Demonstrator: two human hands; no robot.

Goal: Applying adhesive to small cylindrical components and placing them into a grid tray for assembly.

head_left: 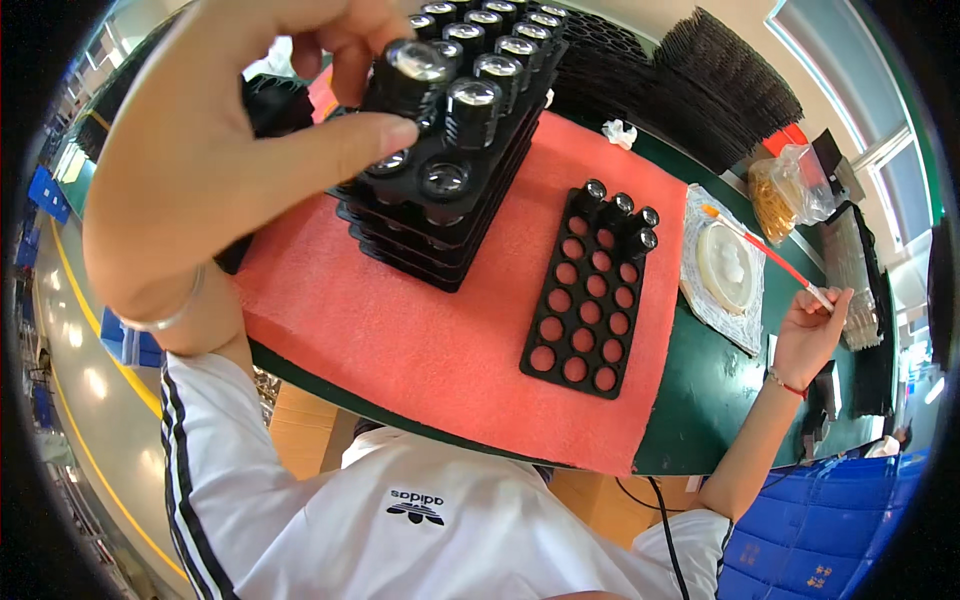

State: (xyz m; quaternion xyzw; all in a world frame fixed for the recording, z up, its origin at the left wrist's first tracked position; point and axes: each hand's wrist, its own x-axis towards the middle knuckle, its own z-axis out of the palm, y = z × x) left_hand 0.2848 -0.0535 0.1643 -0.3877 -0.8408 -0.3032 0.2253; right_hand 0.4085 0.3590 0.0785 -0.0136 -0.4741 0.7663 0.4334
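Lens [415, 68] pinched in your left hand [230, 130] over the stacked trays [440, 215]; your right hand [812, 325] grips a swab [765, 252].

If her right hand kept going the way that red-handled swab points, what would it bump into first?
Probably the round white dish on the patterned mat. The right hand holds the swab slanting up and left, with its tip over the dish's far edge. Height above the dish is unclear, so it might pass over.

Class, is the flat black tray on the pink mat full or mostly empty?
Mostly empty: the tray holds only five lenses at its far end; the other holes show pink.
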